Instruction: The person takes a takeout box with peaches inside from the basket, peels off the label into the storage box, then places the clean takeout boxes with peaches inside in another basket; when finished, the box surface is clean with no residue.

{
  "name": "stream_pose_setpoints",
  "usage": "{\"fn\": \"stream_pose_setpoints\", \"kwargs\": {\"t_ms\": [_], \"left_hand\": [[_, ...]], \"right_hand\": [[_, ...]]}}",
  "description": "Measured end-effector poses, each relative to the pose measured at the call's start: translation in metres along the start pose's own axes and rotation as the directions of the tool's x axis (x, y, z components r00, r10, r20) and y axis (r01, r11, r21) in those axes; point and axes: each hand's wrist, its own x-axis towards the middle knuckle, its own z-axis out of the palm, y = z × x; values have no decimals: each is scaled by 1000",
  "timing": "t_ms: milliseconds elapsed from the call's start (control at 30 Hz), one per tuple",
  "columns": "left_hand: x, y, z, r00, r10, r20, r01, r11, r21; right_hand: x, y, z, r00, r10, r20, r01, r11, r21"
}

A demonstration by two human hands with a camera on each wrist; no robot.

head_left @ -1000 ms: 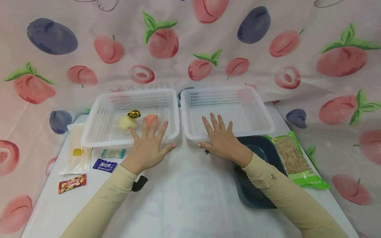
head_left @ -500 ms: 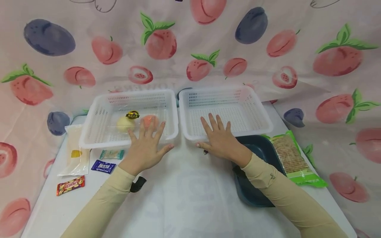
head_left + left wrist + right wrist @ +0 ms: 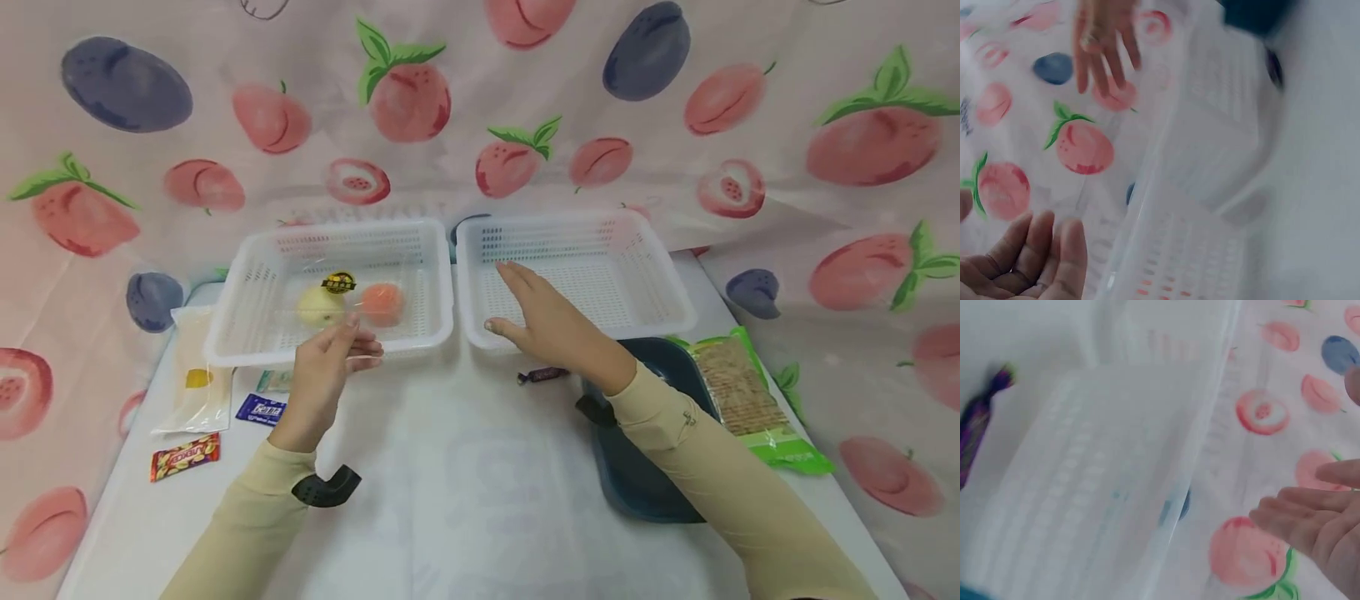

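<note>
My left hand (image 3: pixel 318 375), loosely bent and empty, has the orange fruit (image 3: pixel 383 303) at one o'clock; my empty right hand (image 3: pixel 555 325) is farther.

Purple-wrapped candy (image 3: pixel 976 428) beside a white perforated basket (image 3: pixel 1100 481)

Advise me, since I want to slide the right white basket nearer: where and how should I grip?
I'd probably take the basket by its near rim, towards its left end, from your side, fingers hooked over it. That rim faces you; the left side stands close to the other basket; the dark tray sits by the near right corner.
</note>
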Motion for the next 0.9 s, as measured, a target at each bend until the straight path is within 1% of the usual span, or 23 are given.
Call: {"fn": "stream_pose_setpoints", "kwargs": {"t_ms": [33,67,100,167,200,267,400,467,600,767,900], "left_hand": [[-1,-1,-2,998,-69,9,70,990,-119],[-2,-2,-4,991,-131,31,134,967,-217],[-3,-4,-6,983,-176,57,185,943,-276],[-5,-9,-10,965,-239,107,261,916,-306],[-6,-12,-11,957,-261,124,287,906,-310],[-8,-18,-13,947,-292,137,321,894,-312],[-7,-28,-15,934,-329,137,355,883,-308],[-5,-32,-15,929,-345,134,370,877,-307],[-1,-38,-15,918,-374,131,396,858,-326],[6,-45,-16,915,-393,88,394,828,-399],[11,-49,-19,909,-411,66,395,803,-445]], "right_hand": [[3,-4,-1,1000,-3,-13,4,999,34],[6,-7,-2,1000,-9,-27,11,998,62],[10,-11,-2,999,-11,-40,15,996,90],[17,-19,-1,998,-7,-59,16,988,155],[20,-23,0,998,-4,-65,16,982,187],[27,-30,4,997,4,-73,14,970,244],[41,-41,13,997,32,-66,-9,943,334],[48,-45,18,997,55,-51,-33,932,361],[59,-53,27,996,88,-12,-76,914,399],[71,-60,36,994,104,14,-100,902,420],[83,-63,47,995,96,38,-103,909,403]]}}
